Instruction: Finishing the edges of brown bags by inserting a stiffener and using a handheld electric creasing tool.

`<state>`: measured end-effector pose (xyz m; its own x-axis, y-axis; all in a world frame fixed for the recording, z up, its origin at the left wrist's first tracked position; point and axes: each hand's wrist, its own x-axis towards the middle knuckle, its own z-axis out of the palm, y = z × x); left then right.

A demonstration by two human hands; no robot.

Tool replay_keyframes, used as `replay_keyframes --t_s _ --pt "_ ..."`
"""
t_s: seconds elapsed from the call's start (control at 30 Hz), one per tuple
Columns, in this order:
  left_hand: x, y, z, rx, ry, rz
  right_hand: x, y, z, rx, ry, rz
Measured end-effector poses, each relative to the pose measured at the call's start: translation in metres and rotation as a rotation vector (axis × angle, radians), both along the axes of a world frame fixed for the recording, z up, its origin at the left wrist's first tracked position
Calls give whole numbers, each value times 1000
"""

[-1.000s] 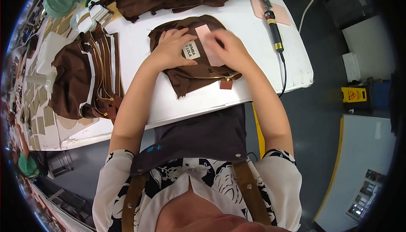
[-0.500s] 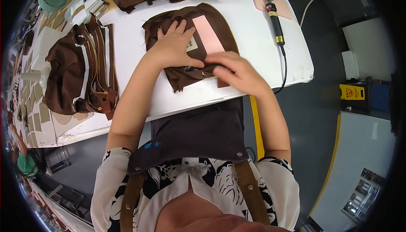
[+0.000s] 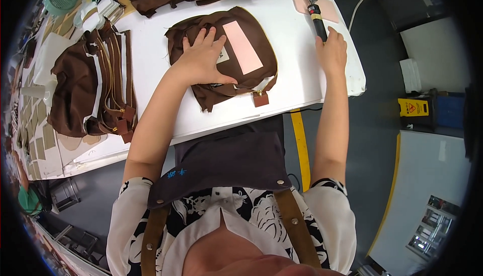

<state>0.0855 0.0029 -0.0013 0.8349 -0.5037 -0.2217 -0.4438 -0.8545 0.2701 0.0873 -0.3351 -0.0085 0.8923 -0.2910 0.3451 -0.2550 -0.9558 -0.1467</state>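
On the tabletop (image 3: 294, 67), left hand (image 3: 201, 62) lies spread on brown zippered pouch (image 3: 261, 39); right hand (image 3: 332, 52) meets black pen-shaped tool (image 3: 316, 19); grip unclear.

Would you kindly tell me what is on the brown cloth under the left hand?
A pink strip and a pale label show on the brown cloth. The left hand rests there, covering part of the label and the cloth beneath.
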Motion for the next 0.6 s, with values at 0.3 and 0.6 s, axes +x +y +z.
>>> replay_keyframes --t_s 0.3,0.6 --pt "1 -8 1 33 4 23 32 -7 -5 23 214 -118" --pt "-2 -3 -8 -29 -29 51 -102 44 16 1160 3 238"
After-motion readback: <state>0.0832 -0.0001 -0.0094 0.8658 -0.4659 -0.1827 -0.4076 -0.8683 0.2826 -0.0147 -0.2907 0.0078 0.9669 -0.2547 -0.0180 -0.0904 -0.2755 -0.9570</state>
